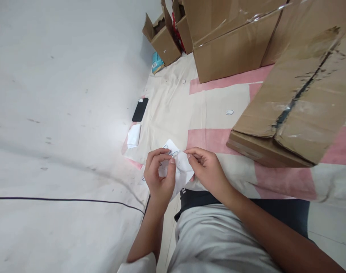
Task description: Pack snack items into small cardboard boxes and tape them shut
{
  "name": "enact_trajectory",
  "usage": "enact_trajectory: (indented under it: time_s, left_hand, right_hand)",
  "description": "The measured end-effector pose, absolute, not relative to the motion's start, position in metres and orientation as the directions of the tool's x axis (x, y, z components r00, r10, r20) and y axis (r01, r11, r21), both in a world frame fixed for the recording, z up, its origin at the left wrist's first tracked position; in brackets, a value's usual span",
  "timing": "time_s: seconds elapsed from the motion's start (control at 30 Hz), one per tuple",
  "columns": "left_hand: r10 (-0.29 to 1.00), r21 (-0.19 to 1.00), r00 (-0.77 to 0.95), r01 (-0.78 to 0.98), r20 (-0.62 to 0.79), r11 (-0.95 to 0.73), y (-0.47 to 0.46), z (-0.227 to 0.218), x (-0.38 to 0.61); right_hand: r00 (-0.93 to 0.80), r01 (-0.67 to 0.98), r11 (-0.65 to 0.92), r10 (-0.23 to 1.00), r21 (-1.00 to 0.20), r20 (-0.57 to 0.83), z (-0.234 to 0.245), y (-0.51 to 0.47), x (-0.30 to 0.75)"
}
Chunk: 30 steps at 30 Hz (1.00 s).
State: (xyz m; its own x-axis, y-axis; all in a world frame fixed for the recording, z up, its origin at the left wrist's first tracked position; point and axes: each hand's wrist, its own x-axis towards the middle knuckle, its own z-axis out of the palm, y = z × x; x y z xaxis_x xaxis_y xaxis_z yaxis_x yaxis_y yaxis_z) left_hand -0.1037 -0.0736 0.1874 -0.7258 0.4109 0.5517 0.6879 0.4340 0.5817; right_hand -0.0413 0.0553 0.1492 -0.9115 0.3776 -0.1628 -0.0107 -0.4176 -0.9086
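Between my hands, low in the middle of the head view, is a thin white sheet of paper [184, 167] printed with small dark-outlined rounded shapes. My right hand [209, 168] is closed, with thumb and index finger pinching the upper right edge of the sheet. My left hand [159, 170] lies over the left part of the sheet, fingers curled and thumb towards them, closed at its printed shapes. Whether a small piece sits between those fingertips is too fine to tell. Part of the sheet is hidden behind the left hand.
A cream and pink cloth [170, 102] spreads ahead, bearing a small oval cutout [229, 112], a black phone [140, 109] and a folded white paper [133, 135]. Large cardboard boxes [292, 102] stand right and behind. The white wall [62, 94] bounds the left; a black cable [76, 200] crosses it.
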Motion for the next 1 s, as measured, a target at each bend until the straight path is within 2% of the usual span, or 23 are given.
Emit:
enact_trajectory:
  time_s: [0.37,0.5,0.67,0.77,0.87,0.93,1.0]
  left_hand:
    - [0.397,0.591,-0.714,0.7,0.577,0.4,-0.076,0.181,-0.101]
    - [0.35,0.613,-0.719,0.695,0.6,0.376,-0.08,0.182,-0.102]
    - [0.338,0.613,-0.712,0.702,0.615,0.362,-0.084,0.182,-0.103]
    - [0.337,0.653,-0.748,0.664,0.572,0.366,-0.086,0.181,-0.103]
    - [0.346,0.724,-0.795,0.601,0.498,0.34,-0.087,0.178,-0.102]
    - [0.359,0.752,-0.811,0.573,0.463,0.325,-0.087,0.177,-0.102]
    - [0.382,0.755,-0.81,0.568,0.445,0.327,-0.087,0.177,-0.102]
  right_hand:
    - [-0.908,0.016,-0.491,0.357,-0.871,-0.218,0.143,0.052,-0.042]
    - [-0.899,0.013,-0.501,0.373,-0.865,-0.23,0.14,0.055,-0.042]
    - [-0.852,-0.031,-0.508,0.464,-0.861,-0.243,0.139,0.066,-0.046]
    - [-0.83,-0.061,-0.495,0.508,-0.867,-0.232,0.135,0.071,-0.048]
    - [-0.827,-0.088,-0.34,0.55,-0.936,-0.121,0.131,0.071,-0.045]
    - [-0.801,-0.097,-0.092,0.598,-0.991,0.022,0.132,0.069,-0.041]
    - [-0.776,-0.096,0.163,0.605,-0.982,0.176,0.138,0.066,-0.036]
